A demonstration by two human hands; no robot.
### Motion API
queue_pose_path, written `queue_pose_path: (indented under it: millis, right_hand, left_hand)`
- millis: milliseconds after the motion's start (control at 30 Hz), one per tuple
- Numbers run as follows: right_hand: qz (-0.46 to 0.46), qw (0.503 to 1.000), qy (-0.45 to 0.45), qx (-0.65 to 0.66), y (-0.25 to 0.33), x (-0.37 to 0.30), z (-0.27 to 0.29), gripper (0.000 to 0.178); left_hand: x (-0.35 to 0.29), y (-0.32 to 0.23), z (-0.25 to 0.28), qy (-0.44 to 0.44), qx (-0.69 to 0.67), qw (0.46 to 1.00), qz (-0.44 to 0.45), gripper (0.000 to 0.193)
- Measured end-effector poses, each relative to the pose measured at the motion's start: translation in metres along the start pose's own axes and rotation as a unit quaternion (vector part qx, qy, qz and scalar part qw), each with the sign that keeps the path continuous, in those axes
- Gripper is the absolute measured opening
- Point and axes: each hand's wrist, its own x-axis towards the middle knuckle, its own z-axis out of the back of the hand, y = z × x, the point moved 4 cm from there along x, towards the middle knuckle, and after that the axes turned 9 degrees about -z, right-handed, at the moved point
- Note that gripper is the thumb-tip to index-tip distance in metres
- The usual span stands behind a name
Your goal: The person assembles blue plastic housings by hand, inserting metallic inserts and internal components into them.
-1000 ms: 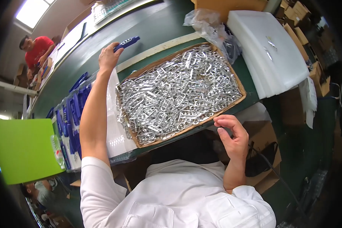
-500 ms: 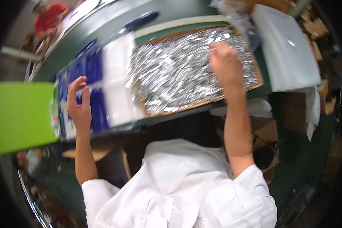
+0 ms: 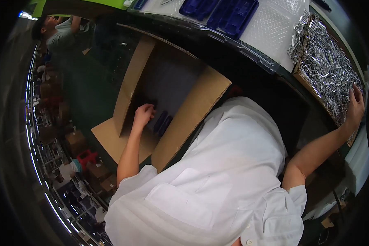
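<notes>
My left hand [image 3: 143,115] reaches into an open cardboard box [image 3: 201,100] below the table. Its fingers are curled together beside slim dark blue plastic pieces [image 3: 163,124]; whatever they hold is hidden. At the far right, my right hand [image 3: 356,107] rests at the edge of a heap of shiny bent-wire metal clips [image 3: 326,59] in a shallow carton [image 3: 311,84]. Those fingers are bent close together over the clips, and I cannot make out what is between them.
On the table, dark blue moulded plastic parts [image 3: 235,16] lie beside a white textured sheet [image 3: 274,28]. A bright green panel [image 3: 104,3] is at the top left. Another person [image 3: 65,35] sits beyond the box. Shelves and cartons [image 3: 98,170] line the far left.
My view has swung down and left. My left hand has gone from above the blue parts on the table into the cardboard box. My right hand remains by the metal clips.
</notes>
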Motion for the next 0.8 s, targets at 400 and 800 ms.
queue_pose_path:
  millis: [400, 800]
  right_hand:
    - [0.007, 0.98, -0.12, 0.156, 0.047, -0.106, 0.046, 0.028]
    - [0.015, 0.973, -0.181, 0.144, 0.083, -0.139, 0.054, 0.025]
  left_hand:
    - [0.019, 0.16, -0.052, 0.148, 0.424, 0.892, -0.061, 0.034]
    - [0.037, 0.113, -0.046, 0.016, 0.383, 0.923, -0.03, 0.064]
